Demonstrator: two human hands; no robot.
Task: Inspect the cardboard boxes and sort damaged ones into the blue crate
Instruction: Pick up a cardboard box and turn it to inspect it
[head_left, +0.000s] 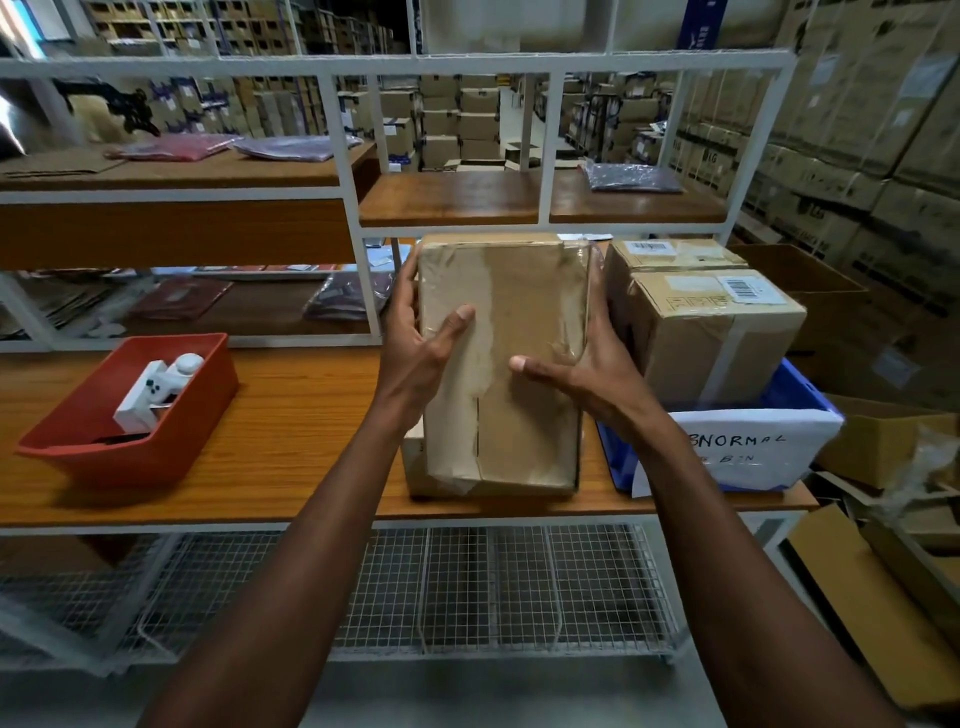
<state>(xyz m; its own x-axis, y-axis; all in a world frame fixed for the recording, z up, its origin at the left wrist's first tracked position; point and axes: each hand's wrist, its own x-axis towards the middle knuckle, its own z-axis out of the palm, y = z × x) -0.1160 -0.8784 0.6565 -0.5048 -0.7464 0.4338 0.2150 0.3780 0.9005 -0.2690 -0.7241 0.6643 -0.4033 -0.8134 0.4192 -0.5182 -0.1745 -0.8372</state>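
Both hands, left hand (415, 343) and right hand (587, 374), grasp a taped cardboard box (504, 364); blue crate (795, 389) holds two labelled boxes (696, 322); red bin (67, 441) holds a white device (150, 389).

We see two bare forearms entering from the bottom edge, one on each side. No sleeves, gloves, watch, rings or bands show on them. The left hand (415, 343) and the right hand (587, 374) are bare too, with short nails visible on both thumbs. The upper arms lie out of frame, so we cannot tell what is worn there.
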